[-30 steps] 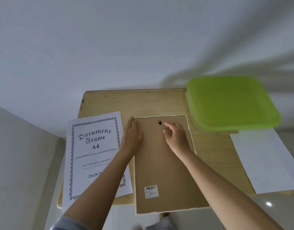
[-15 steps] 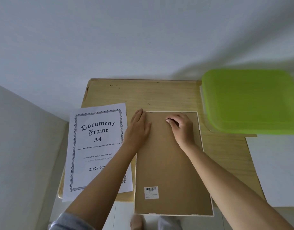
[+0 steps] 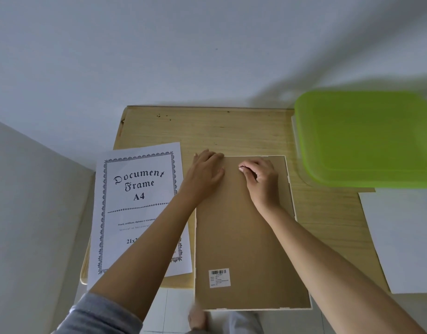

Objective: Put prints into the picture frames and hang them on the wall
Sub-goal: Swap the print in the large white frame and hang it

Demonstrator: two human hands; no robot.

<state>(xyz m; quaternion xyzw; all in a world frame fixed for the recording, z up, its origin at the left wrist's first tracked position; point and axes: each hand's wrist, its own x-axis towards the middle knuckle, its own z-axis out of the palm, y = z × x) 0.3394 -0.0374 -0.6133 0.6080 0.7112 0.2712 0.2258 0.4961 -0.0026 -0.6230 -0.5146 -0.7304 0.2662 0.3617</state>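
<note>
A picture frame (image 3: 246, 237) lies face down on the wooden table (image 3: 207, 131), its brown backing board up, a barcode sticker (image 3: 219, 277) near its close end. A thin white rim shows around the board. My left hand (image 3: 205, 174) rests flat on the frame's far left corner, fingers bent over the edge. My right hand (image 3: 260, 177) presses on the backing near the far edge, fingers curled where the hanger hole was. A printed sheet reading "Document Frame A4" (image 3: 139, 208) lies to the left of the frame, partly under my left forearm.
A lime green plastic lid on a clear bin (image 3: 364, 141) sits at the table's far right. Blank white paper (image 3: 405, 239) lies at the right, overhanging the table. A white wall rises behind the table. The frame overhangs the near table edge.
The view has shifted, so things sit further right and lower. My right hand has curled its fingers over the hanger hole. My left hand has moved onto the frame's corner.
</note>
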